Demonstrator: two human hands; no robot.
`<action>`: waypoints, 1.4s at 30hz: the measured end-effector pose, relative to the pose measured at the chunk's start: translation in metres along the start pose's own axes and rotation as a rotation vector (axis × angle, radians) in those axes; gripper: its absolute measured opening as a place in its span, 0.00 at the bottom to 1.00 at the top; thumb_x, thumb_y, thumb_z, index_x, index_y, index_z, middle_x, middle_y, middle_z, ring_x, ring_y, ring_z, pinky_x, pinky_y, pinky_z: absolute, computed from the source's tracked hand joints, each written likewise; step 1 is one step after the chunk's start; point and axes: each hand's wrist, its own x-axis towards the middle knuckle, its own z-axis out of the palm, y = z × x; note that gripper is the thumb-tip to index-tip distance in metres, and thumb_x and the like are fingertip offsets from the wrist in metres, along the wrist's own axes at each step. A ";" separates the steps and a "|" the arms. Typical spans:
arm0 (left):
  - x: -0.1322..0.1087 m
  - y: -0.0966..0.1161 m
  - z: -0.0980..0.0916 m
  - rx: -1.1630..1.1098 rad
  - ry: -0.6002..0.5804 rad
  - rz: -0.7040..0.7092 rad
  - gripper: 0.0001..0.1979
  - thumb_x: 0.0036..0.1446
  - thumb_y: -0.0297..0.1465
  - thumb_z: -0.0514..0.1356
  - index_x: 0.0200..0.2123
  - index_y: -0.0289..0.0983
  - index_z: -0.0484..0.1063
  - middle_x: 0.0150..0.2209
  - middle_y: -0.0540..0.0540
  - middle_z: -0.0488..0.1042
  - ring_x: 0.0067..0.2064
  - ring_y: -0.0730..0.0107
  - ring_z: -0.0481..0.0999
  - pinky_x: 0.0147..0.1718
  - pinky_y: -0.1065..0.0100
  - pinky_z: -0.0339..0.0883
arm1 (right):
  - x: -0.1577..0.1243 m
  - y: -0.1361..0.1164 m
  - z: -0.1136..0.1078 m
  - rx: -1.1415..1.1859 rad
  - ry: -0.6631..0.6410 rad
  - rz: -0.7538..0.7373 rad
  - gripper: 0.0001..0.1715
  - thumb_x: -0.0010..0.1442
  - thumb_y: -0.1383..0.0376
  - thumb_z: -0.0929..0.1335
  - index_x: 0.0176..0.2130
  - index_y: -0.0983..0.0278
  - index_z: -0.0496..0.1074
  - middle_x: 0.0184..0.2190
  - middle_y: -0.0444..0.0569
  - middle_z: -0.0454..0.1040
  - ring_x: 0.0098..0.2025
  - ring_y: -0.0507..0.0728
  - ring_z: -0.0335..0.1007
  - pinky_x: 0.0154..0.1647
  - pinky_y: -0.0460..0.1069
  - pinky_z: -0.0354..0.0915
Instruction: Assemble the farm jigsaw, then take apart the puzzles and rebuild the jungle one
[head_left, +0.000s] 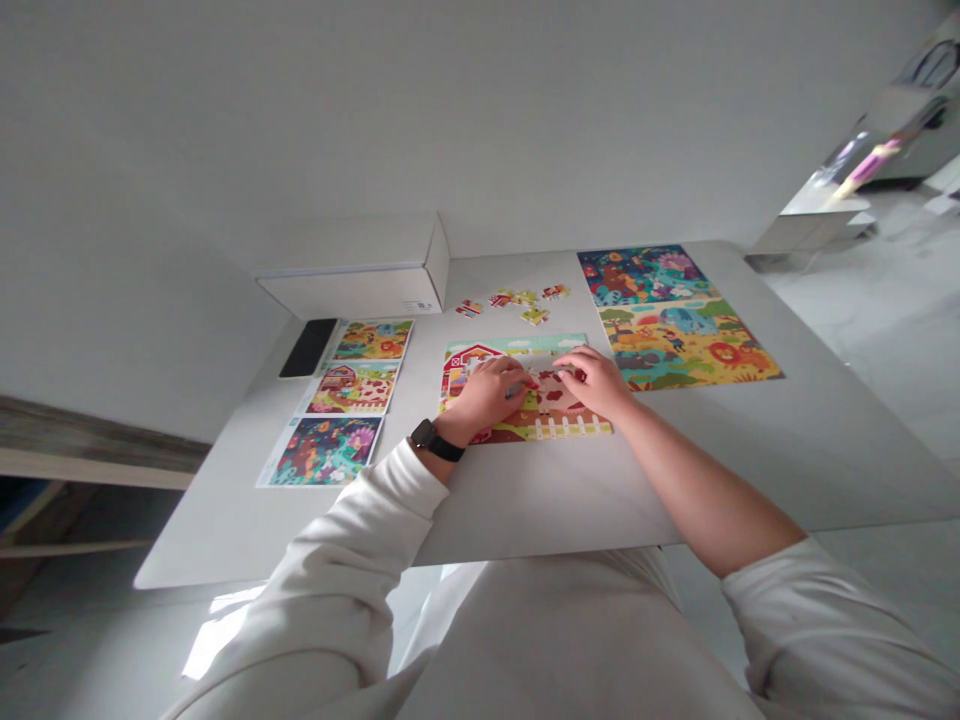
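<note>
A partly assembled farm jigsaw puzzle point(574, 428) lies on the table, showing a red barn, a spotted cow and a white fence. A bare gap shows in its upper middle. My left hand point(491, 396), with a black watch at the wrist, rests over the barn side, fingers bent and thumb apart. On the right part of the puzzle, my right hand point(596, 380) touches it near the cow, with a space between thumb and forefinger. No piece can be made out in either hand. Several loose puzzle pieces point(535, 316) lie beyond the puzzle.
Two finished puzzles, a night scene point(649, 275) and a safari scene point(686, 345), lie to the right. Three reference pictures point(352, 388) and a black phone point(309, 347) are on the left. A white box point(360, 288) stands against the wall behind the table point(525, 510).
</note>
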 end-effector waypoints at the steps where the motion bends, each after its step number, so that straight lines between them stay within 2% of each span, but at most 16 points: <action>1: 0.000 0.000 0.000 -0.003 -0.001 -0.002 0.13 0.68 0.32 0.61 0.50 0.43 0.85 0.53 0.41 0.80 0.53 0.56 0.79 0.57 0.53 0.72 | 0.000 -0.001 0.000 0.001 -0.006 -0.001 0.10 0.66 0.66 0.70 0.45 0.58 0.82 0.43 0.51 0.79 0.38 0.59 0.76 0.47 0.56 0.74; 10: 0.000 -0.003 0.001 -0.004 -0.021 -0.016 0.14 0.68 0.33 0.61 0.50 0.46 0.86 0.54 0.42 0.80 0.54 0.55 0.79 0.59 0.52 0.71 | -0.001 0.001 0.002 0.005 -0.037 -0.005 0.10 0.68 0.65 0.69 0.45 0.58 0.82 0.44 0.50 0.80 0.39 0.58 0.76 0.46 0.55 0.73; 16: 0.000 -0.001 0.000 -0.002 0.015 -0.007 0.14 0.68 0.35 0.62 0.50 0.44 0.86 0.55 0.41 0.81 0.55 0.53 0.79 0.59 0.49 0.72 | -0.002 0.000 0.001 -0.021 -0.053 -0.024 0.11 0.68 0.65 0.69 0.46 0.57 0.82 0.45 0.51 0.80 0.39 0.58 0.77 0.47 0.55 0.75; 21: 0.000 0.000 -0.001 -0.029 0.002 0.058 0.14 0.68 0.32 0.61 0.50 0.45 0.86 0.57 0.43 0.82 0.56 0.55 0.79 0.62 0.49 0.70 | -0.002 -0.002 0.001 -0.062 -0.091 -0.135 0.15 0.69 0.67 0.68 0.47 0.56 0.84 0.47 0.52 0.82 0.49 0.61 0.78 0.56 0.58 0.74; 27: -0.001 -0.003 0.001 -0.029 -0.023 0.095 0.14 0.67 0.31 0.62 0.49 0.46 0.87 0.56 0.45 0.83 0.55 0.56 0.80 0.62 0.50 0.69 | -0.001 -0.004 0.005 -0.150 -0.195 -0.270 0.15 0.68 0.69 0.69 0.45 0.58 0.86 0.52 0.52 0.84 0.52 0.63 0.79 0.64 0.64 0.69; 32: -0.001 -0.004 0.001 -0.035 -0.014 0.108 0.14 0.67 0.31 0.62 0.50 0.47 0.87 0.55 0.46 0.84 0.55 0.56 0.81 0.62 0.50 0.70 | -0.002 -0.006 0.004 -0.176 -0.263 -0.260 0.15 0.68 0.68 0.70 0.45 0.56 0.87 0.53 0.50 0.84 0.53 0.63 0.77 0.62 0.63 0.70; 38: 0.000 -0.003 -0.001 -0.047 -0.028 0.112 0.14 0.67 0.31 0.62 0.49 0.47 0.87 0.55 0.45 0.85 0.56 0.56 0.82 0.62 0.50 0.71 | -0.002 -0.007 0.004 -0.149 -0.277 -0.241 0.14 0.68 0.68 0.70 0.46 0.55 0.87 0.52 0.49 0.85 0.50 0.63 0.78 0.60 0.63 0.71; 42: 0.000 -0.001 -0.002 -0.050 -0.038 0.111 0.14 0.67 0.31 0.62 0.48 0.47 0.87 0.54 0.44 0.85 0.55 0.56 0.82 0.63 0.49 0.71 | -0.002 -0.008 0.003 -0.135 -0.288 -0.239 0.15 0.68 0.67 0.70 0.46 0.54 0.87 0.52 0.49 0.85 0.53 0.63 0.79 0.61 0.63 0.71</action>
